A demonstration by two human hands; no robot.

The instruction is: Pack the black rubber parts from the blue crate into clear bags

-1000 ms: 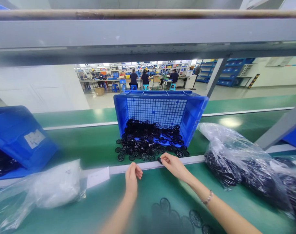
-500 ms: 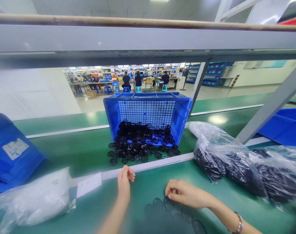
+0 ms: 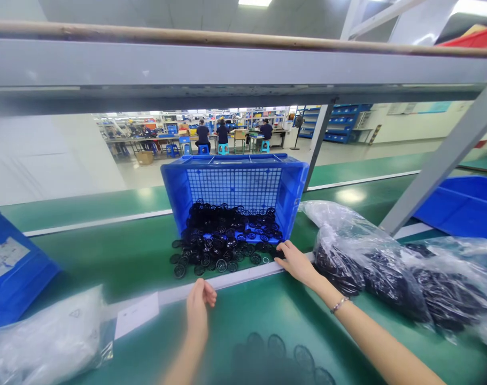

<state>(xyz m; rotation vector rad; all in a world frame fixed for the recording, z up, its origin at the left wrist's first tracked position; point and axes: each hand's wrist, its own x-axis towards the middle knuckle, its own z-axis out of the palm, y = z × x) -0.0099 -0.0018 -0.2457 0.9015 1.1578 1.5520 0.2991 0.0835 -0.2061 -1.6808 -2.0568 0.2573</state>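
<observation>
People [image 3: 202, 133] on stools [image 3: 223, 149] at benches [image 3: 126, 139] — cardboard box [image 3: 144, 158] on floor [image 3: 147, 175] — fan [image 3: 299, 122] near blue shelving [image 3: 335, 125].

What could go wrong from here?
Discs spill loosely from the tipped crate, so a nudge could push some over the white strip. The right hand is at the heap's edge, where overlapping discs might come up together in its fingers. The bracelet is near the plastic bag and might snag it.
</observation>
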